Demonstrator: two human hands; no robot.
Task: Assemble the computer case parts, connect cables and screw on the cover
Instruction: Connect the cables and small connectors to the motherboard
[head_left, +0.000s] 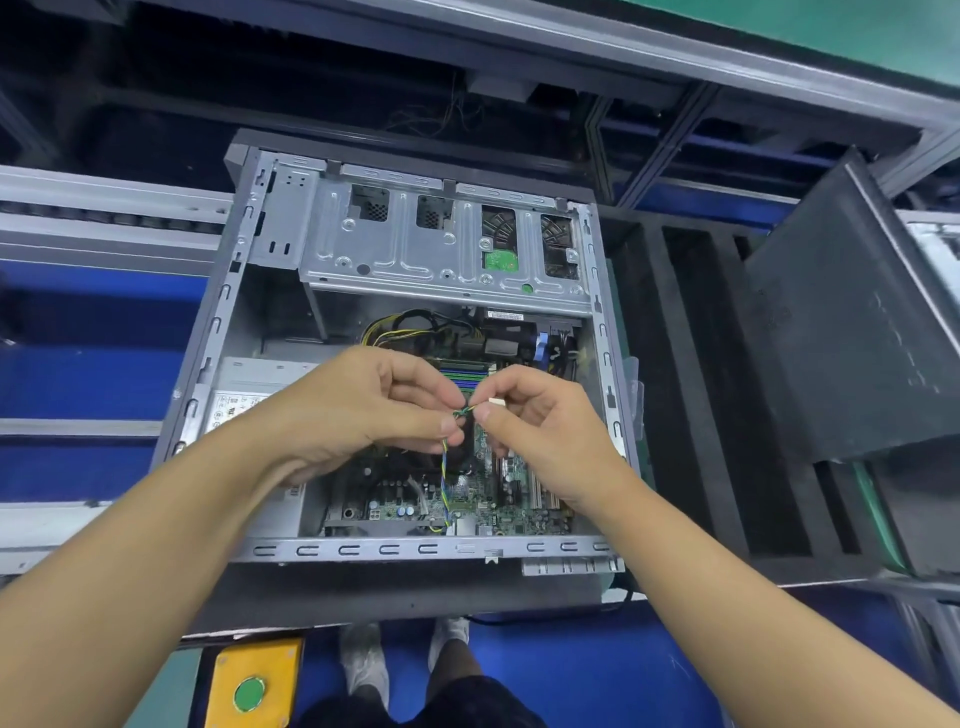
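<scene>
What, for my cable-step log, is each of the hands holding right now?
Left hand: closed, pinching the twisted cable.
Right hand: closed, pinching the same cable just behind its white connector.

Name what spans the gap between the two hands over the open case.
In the head view, a thin twisted cable bridges left hand and right hand; both pinch it.

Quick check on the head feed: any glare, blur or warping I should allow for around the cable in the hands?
Head view: light is even, only a mild sheen on the drive cage; wide-angle warp bows the computer case rim; the twisted cable pinched by the left hand and right hand reads sharp, its white connector slightly soft; behind the case it is deep shadow.
</scene>
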